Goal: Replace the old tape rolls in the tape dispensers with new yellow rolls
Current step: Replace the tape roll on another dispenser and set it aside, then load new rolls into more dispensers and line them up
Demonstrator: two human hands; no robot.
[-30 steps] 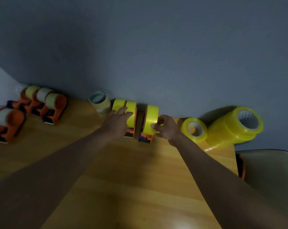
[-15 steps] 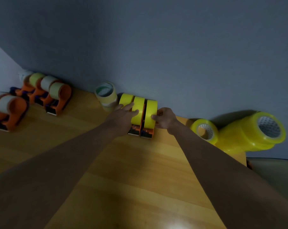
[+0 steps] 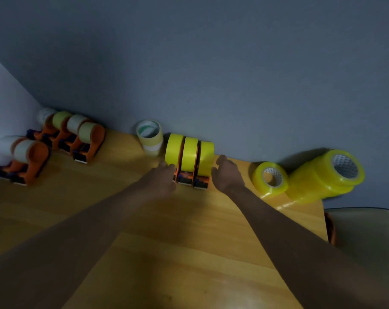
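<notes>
Head view, left to right. At the far left of the wooden table (image 3: 122, 219), two orange dispensers with pale rolls (image 3: 21, 161) are sitting partly in shadow, the leftmost roll fading into the dim corner. Behind them, against the blue wall (image 3: 211, 63), a row of further orange dispensers with pale rolls (image 3: 77, 139) is standing; I cannot count the rearmost ones, as they are overlapping. A stack of pale used rolls (image 3: 150, 139) is standing upright just beside the wall. Next, three dispensers with yellow rolls (image 3: 190, 157) are standing side by side, touching. My left hand (image 3: 161, 179) is hovering at the left flank of this group, its fingertips blurred and merging with the nearest dispenser; I cannot tell whether it is gripping anything. My right hand (image 3: 225, 172) is lying just beside the right flank, fingers loosely spread and holding nothing. Further right, a single yellow roll (image 3: 270, 180) is leaning by a wrapped pack of yellow rolls (image 3: 325, 175). A grey chair (image 3: 367, 233) is being cut off by the right edge.
</notes>
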